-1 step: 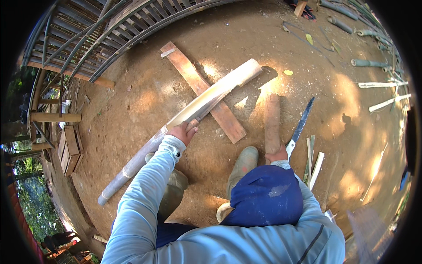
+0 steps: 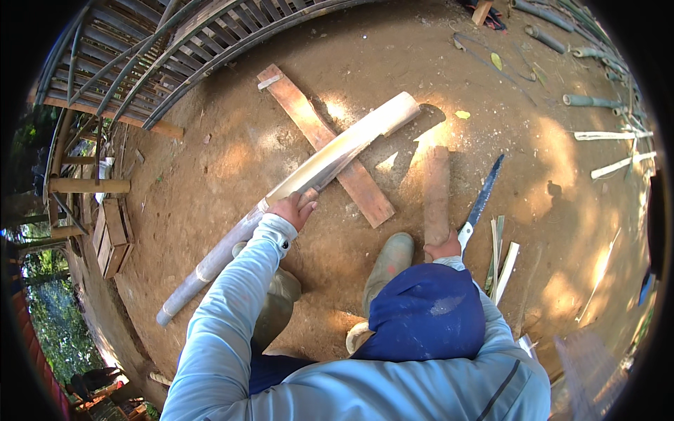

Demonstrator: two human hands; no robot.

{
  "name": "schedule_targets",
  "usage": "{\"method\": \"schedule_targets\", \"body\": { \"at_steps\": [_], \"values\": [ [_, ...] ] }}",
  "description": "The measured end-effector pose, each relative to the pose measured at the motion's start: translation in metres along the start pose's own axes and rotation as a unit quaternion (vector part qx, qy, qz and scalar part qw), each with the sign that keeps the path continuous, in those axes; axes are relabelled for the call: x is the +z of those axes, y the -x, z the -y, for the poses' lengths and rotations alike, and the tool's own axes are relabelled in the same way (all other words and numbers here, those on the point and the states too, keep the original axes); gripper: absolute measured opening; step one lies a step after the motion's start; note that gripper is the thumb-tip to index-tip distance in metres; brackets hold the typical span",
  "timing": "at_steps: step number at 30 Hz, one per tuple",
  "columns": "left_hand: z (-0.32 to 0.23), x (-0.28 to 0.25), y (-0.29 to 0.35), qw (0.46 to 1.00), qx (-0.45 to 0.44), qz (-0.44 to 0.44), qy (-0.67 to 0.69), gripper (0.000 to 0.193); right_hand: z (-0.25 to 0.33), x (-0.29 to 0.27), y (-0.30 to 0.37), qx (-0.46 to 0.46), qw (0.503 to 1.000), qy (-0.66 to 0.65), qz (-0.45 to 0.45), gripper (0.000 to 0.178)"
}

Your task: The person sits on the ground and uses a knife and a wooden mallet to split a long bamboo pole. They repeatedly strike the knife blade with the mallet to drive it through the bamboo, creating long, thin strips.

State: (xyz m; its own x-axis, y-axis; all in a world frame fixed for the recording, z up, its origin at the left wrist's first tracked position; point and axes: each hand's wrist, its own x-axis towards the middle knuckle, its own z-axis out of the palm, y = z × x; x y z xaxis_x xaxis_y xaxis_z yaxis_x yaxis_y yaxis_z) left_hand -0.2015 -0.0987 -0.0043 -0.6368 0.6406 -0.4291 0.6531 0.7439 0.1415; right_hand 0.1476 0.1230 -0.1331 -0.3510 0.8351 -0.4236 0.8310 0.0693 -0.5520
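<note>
A thick bamboo pole [image 2: 228, 245] slants across the ground, its far half cut open and showing a pale inner face. My left hand [image 2: 293, 209] grips its edge near the middle, fingers curled over the rim. Under the far half, a reddish-brown wooden plank [image 2: 365, 191] crosses the pole and props it. My right hand [image 2: 444, 247] is closed round the near end of a long brown bat-like piece of wood [image 2: 437, 189], which points away from me. Just right of that hand lies a pruning saw [image 2: 484, 191] with a dark blade and white handle.
Pale bamboo strips [image 2: 507, 270] lie right of my knee. Several green bamboo lengths [image 2: 586, 101] rest at the far right. A slatted bamboo bench [image 2: 210, 42] stands at the far left, with a wooden crate [image 2: 112, 237] below it. My boots [image 2: 388, 266] are near the pole.
</note>
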Motion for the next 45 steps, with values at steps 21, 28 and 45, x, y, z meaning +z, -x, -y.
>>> {"method": "schedule_targets", "body": {
  "at_steps": [21,28,45],
  "values": [
    [0.0,-0.011,-0.001,1.0,-0.005,0.003,0.001,0.057,0.085,-0.017,-0.014,-0.211,0.973,-0.089,-0.006,0.083],
    [0.002,-0.009,-0.006,1.0,-0.003,0.01,0.01,0.058,0.109,0.008,-0.042,-0.18,0.972,0.083,0.128,0.085],
    [0.029,0.003,0.016,0.985,-0.019,0.002,0.172,0.068,0.088,-0.008,-0.017,-0.154,0.95,0.27,-0.009,0.106]
  ]
}}
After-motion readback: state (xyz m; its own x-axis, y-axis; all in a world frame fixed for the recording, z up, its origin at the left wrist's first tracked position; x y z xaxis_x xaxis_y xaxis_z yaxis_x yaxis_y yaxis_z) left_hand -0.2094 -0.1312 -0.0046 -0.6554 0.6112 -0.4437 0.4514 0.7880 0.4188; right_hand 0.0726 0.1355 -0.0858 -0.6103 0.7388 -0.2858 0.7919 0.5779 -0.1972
